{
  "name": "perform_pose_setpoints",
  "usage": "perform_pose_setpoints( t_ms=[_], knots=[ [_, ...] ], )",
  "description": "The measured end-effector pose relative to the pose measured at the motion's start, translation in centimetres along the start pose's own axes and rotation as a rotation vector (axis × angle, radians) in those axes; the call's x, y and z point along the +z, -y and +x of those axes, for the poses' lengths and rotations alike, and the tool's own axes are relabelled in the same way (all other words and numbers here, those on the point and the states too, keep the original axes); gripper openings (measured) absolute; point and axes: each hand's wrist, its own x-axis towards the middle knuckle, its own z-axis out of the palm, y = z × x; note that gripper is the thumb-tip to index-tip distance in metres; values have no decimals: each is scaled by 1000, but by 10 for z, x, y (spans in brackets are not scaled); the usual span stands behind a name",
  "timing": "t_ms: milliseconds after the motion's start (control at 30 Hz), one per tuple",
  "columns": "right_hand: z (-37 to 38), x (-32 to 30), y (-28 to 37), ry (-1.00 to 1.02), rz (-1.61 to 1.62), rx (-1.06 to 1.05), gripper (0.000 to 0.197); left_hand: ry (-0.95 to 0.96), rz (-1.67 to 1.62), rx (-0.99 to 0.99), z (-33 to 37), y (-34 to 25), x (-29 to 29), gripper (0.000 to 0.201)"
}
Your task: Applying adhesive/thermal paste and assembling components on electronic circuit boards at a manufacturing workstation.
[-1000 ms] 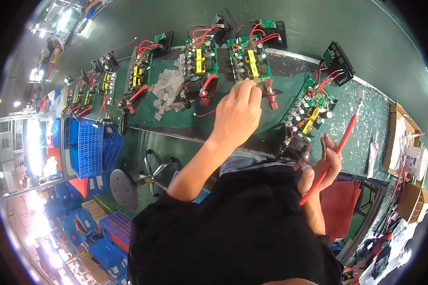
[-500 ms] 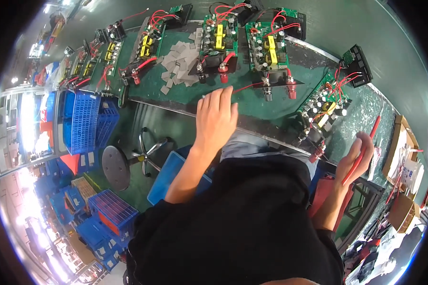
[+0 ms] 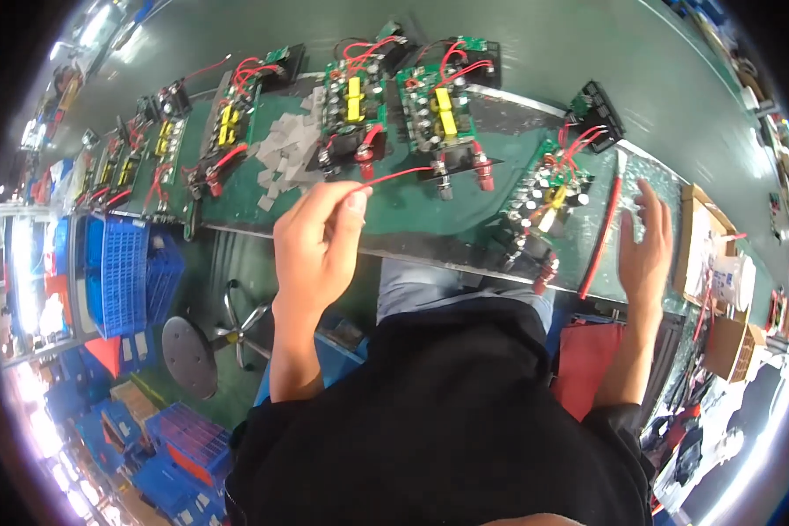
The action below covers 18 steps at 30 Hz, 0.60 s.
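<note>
My left hand (image 3: 317, 241) pinches the free end of a thin red wire (image 3: 399, 174) between thumb and fingertips. The wire's other end runs to the black panel of a circuit board assembly (image 3: 436, 114) carrying yellow components, with one black and one red terminal post in front. My right hand (image 3: 647, 250) is open, fingers stretched and apart, at the right end of the bench. Just left of it is a long slim red piece (image 3: 601, 241) with a pale metallic end, apart from the fingers. A tilted circuit board (image 3: 548, 202) lies beside that piece.
Several more boards, such as this board (image 3: 354, 110), line the green bench (image 3: 394, 223) toward the left. Grey square pads (image 3: 285, 149) lie heaped between boards. An open cardboard box (image 3: 697, 237) stands right. Blue crates (image 3: 124, 276) and a round stool (image 3: 189, 355) are left below.
My right hand has let go of the slim red piece and its fingers have opened. My left hand has turned, with the red wire now visible at its fingertips. The view has shifted.
</note>
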Motion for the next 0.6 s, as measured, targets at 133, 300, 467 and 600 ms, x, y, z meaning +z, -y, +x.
perform_pose_setpoints(
  t_ms=[133, 300, 467, 600],
  knots=[
    [21, -16, 78, 254, 288, -99, 36, -28, 30, 141, 22, -1, 22, 9],
    [-4, -19, 99, 401, 228, -51, 69, 25, 132, 289, 28, -7, 54, 20],
    [-39, 6, 90, 377, 44, -203, 66, 49, 350, 478, 31, 6, 91, 41],
    [-32, 2, 74, 416, 74, -364, 71, 39, 385, 532, 38, 16, 104, 43]
  ],
)
